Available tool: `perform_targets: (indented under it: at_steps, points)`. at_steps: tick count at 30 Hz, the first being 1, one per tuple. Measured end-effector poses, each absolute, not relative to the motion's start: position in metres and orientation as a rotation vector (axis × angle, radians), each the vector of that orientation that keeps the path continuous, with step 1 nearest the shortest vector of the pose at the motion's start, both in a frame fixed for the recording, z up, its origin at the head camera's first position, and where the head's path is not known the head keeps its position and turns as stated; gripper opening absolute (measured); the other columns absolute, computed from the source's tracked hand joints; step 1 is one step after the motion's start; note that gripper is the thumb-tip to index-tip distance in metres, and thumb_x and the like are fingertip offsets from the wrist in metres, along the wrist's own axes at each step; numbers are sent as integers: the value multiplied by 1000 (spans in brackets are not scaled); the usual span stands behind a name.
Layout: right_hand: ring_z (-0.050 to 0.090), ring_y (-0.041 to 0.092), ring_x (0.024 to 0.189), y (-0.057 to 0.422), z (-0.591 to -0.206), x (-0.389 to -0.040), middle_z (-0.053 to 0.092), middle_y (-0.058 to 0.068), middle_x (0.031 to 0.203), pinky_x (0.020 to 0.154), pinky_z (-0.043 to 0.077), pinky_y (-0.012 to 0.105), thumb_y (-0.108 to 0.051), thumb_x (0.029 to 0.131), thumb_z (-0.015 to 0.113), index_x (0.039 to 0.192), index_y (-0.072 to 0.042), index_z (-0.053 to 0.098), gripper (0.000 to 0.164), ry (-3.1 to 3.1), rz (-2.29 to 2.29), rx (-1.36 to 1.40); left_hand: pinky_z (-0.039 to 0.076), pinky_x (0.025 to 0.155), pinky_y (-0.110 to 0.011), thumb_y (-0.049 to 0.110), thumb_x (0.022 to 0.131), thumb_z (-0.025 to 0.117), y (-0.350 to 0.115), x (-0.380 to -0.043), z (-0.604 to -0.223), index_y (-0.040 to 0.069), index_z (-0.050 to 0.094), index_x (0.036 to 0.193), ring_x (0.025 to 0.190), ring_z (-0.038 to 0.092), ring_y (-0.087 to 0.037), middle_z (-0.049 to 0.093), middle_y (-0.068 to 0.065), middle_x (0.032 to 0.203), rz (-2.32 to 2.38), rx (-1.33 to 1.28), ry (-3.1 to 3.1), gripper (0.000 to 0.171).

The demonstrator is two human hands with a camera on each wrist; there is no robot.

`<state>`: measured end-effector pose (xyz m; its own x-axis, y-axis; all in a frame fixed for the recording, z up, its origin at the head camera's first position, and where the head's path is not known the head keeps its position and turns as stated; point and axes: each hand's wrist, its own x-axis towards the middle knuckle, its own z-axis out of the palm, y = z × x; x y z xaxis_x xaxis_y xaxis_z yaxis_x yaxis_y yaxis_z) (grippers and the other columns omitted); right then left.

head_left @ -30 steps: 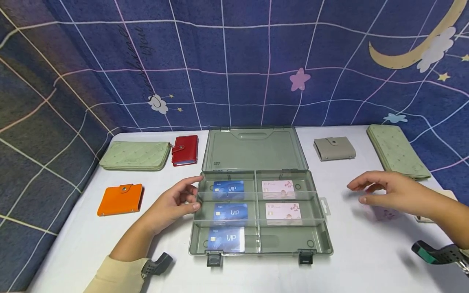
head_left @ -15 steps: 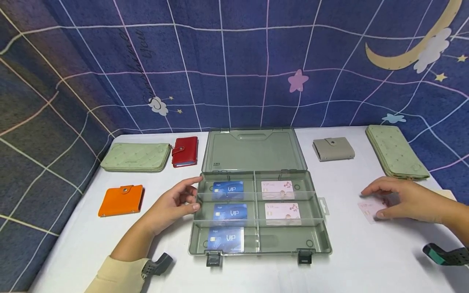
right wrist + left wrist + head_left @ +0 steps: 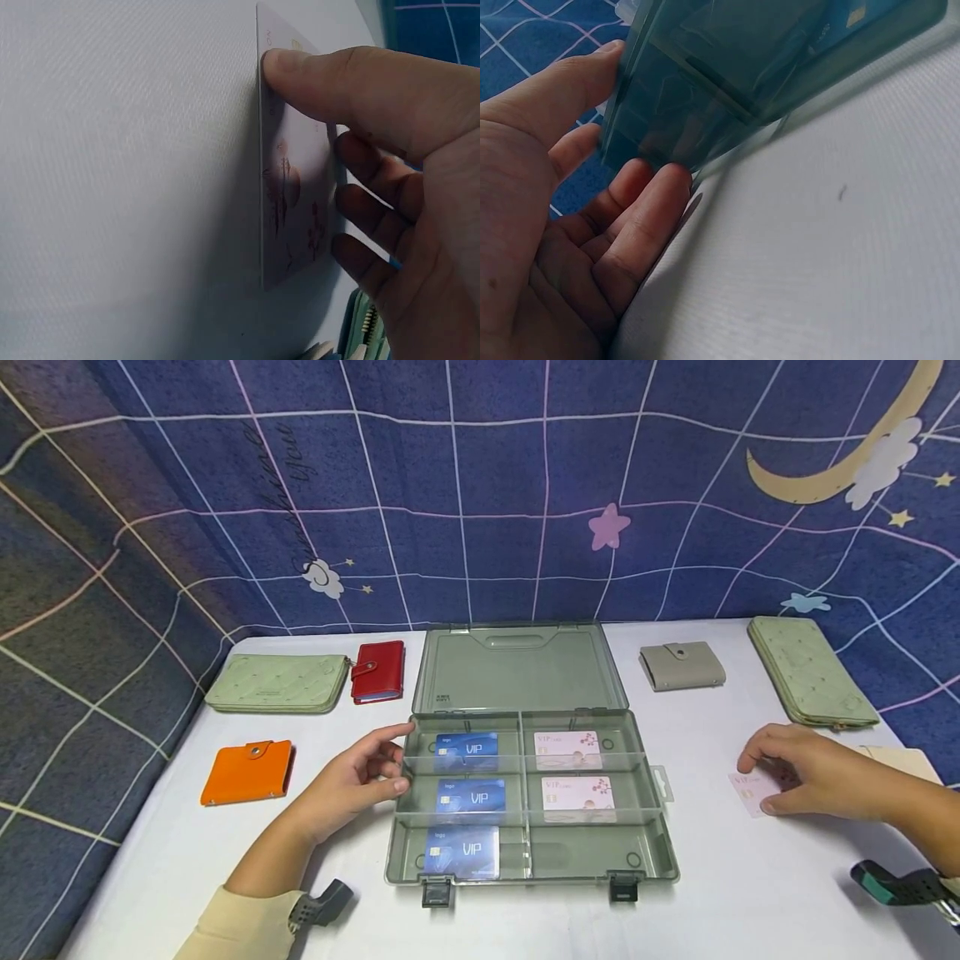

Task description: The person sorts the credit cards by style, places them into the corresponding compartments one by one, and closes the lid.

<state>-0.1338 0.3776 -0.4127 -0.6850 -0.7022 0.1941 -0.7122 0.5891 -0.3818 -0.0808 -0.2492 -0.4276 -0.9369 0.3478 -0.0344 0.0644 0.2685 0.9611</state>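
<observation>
My right hand pinches a pink VIP card between thumb and fingers, right of the box. In the right wrist view the thumb lies at one long edge of the card, with fingers at the opposite edge. My left hand rests with relaxed fingers against the left side of a translucent green divided box. Its lid lies back. Blue VIP cards occupy the three left compartments. Pink VIP cards lie in the back and middle right compartments; the front right one is bare.
Left of the box lie an orange card holder, a red card holder and a green wallet. On the right are a grey card holder, another green wallet and a cream item, partly behind the right arm.
My right hand has lowered to the pink card, and its thumb and index finger have closed on the card's edges. The left hand stays at the box.
</observation>
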Motion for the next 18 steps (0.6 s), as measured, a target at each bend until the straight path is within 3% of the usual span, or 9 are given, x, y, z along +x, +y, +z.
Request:
perform_targets:
  at_steps: [5, 11, 18]
  points:
    - [44, 0, 85, 376, -411, -133, 57, -19, 100, 68, 37, 19, -10, 56, 103, 103, -25, 68, 61, -2809, 641, 1236, 56, 87, -23, 4, 93, 81, -249, -81, -428, 13, 48, 159, 103, 62, -23, 56, -17, 122, 1718, 375, 2312, 75]
    - [46, -1, 87, 380, -411, -134, 57, -19, 104, 69, 40, 18, -12, 52, 104, 109, -24, 68, 69, -2842, 629, 1243, 56, 87, -23, 5, 93, 81, -249, -80, -428, 12, 48, 159, 103, 62, -23, 56, -17, 122, 1715, 377, 2317, 74]
    - [43, -2, 85, 377, -410, -135, 53, -20, 98, 68, 36, 16, -11, 48, 104, 105, -22, 66, 70, -2841, 592, 1220, 56, 87, -23, 5, 93, 81, -249, -81, -429, 12, 48, 159, 103, 62, -22, 56, -17, 122, 1715, 380, 2317, 75]
